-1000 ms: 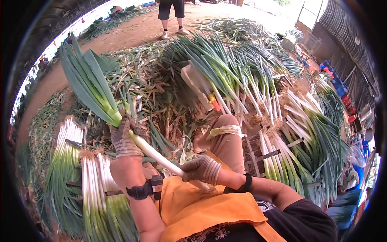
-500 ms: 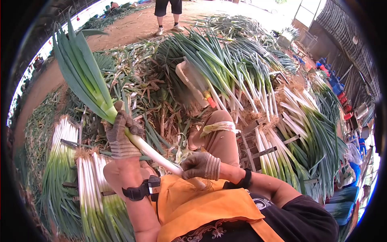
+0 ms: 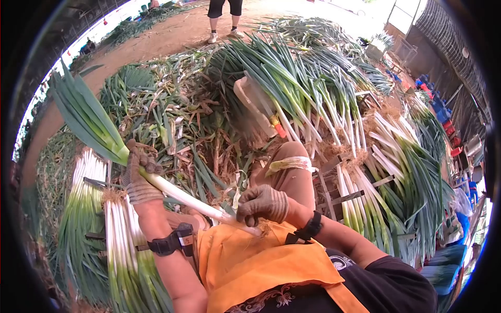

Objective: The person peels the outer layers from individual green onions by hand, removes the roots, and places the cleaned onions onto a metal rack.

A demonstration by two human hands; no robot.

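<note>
A leek (image 3: 182,196) slants across my lap, its green leaves (image 3: 91,122) fanned out at upper left and its root end over my orange apron (image 3: 261,261). My gloved left hand (image 3: 141,175) is wrapped around the upper shaft, just under the leaves. Close to the root end is my gloved right hand (image 3: 264,203), its fingers curled closed against or just above the white shaft. What those fingers pinch, if anything, is hidden.
Bundled leeks lie on racks at the left (image 3: 122,229) and right (image 3: 365,208). A loose leek pile (image 3: 292,83) is ahead, beside a pale board (image 3: 253,107). Leaf trimmings (image 3: 182,120) cover the ground. A person (image 3: 224,15) stands at the back.
My left hand and the leek have moved left and slightly lower. My right hand has risen a little, leaving more of the shaft's root end showing. The camera view has shifted slightly.
</note>
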